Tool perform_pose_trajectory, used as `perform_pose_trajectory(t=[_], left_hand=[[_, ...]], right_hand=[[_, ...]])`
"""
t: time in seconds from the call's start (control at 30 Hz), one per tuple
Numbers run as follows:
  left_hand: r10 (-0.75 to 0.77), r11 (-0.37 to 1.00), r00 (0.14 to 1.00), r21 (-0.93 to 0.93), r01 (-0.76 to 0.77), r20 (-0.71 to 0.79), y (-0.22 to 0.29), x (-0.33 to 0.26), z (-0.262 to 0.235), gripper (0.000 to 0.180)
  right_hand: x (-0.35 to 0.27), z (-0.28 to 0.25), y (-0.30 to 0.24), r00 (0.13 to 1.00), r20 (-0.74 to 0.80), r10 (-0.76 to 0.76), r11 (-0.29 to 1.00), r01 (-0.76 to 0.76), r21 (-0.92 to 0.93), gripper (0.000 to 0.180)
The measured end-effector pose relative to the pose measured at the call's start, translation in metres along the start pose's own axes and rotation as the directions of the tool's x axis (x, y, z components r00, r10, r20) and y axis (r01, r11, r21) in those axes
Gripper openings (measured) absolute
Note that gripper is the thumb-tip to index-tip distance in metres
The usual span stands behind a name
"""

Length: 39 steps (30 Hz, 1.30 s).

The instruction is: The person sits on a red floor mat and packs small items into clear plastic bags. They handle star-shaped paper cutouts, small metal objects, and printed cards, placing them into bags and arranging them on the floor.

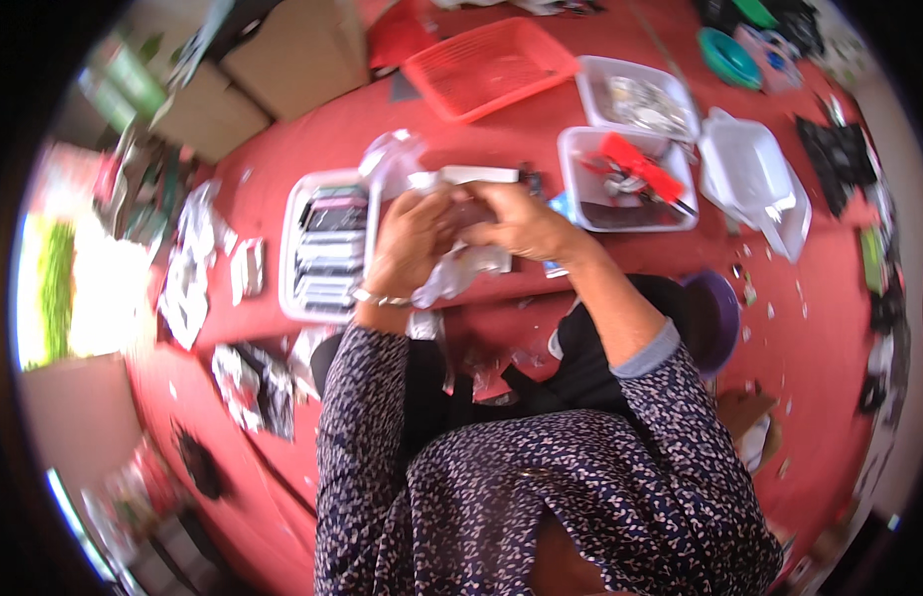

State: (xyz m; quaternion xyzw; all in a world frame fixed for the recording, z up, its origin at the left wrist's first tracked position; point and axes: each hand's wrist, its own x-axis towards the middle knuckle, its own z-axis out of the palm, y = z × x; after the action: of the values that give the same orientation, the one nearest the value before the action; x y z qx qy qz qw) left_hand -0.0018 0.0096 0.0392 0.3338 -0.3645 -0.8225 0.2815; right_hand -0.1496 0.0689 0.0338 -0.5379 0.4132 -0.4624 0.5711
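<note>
My left hand and my right hand come together over the red surface with fingers curled inward. Between them is a small, dark reddish thing, too blurred to name; both hands seem closed on it. Crumpled clear plastic film hangs under the left hand, and I cannot tell whether it is part of what they hold. Beyond the fingers lies a white flat strip. Next to my left hand stands a white basket holding a row of several flat, film-wrapped packs.
A clear plastic bag lies by the basket. To the right, a white tub holds a red item; another tub stands behind it. Farther out are a red perforated basket, stacked white trays and a purple bucket.
</note>
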Motion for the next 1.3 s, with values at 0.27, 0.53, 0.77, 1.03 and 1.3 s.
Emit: perform_pose_trajectory(t=[0.27, 0.53, 0.77, 1.03, 1.3], left_hand=[[0.282, 0.946, 0.957, 0.184, -0.266, -0.063, -0.025, -0.004, 0.012, 0.036], [0.507, 0.799, 0.862, 0.362, -0.480, 0.023, -0.029, 0.002, 0.010, 0.032], [0.306, 0.949, 0.941, -0.035, -0.314, -0.143, -0.008, 0.001, 0.008, 0.024], [0.077, 0.892, 0.997, -0.448, -0.060, 0.020, 0.000, 0.016, -0.018, 0.028], [0.365, 0.916, 0.931, 0.190, -0.355, -0.022, -0.008, 0.001, 0.032, 0.028]], right_hand=[[-0.002, -0.005, 0.014, 0.952, -0.289, 0.096, 0.810, -0.244, -0.534, 0.020], [-0.003, -0.015, -0.003, 0.958, -0.259, 0.128, 0.989, -0.144, -0.043, 0.022], [-0.003, -0.024, 0.001, 0.993, -0.108, -0.055, 0.997, 0.048, -0.064, 0.024], [-0.009, -0.019, -0.016, 0.999, -0.035, 0.035, 0.933, -0.020, 0.359, 0.023], [0.013, -0.007, 0.048, 0.951, -0.307, 0.043, 0.964, -0.120, -0.237, 0.023]])
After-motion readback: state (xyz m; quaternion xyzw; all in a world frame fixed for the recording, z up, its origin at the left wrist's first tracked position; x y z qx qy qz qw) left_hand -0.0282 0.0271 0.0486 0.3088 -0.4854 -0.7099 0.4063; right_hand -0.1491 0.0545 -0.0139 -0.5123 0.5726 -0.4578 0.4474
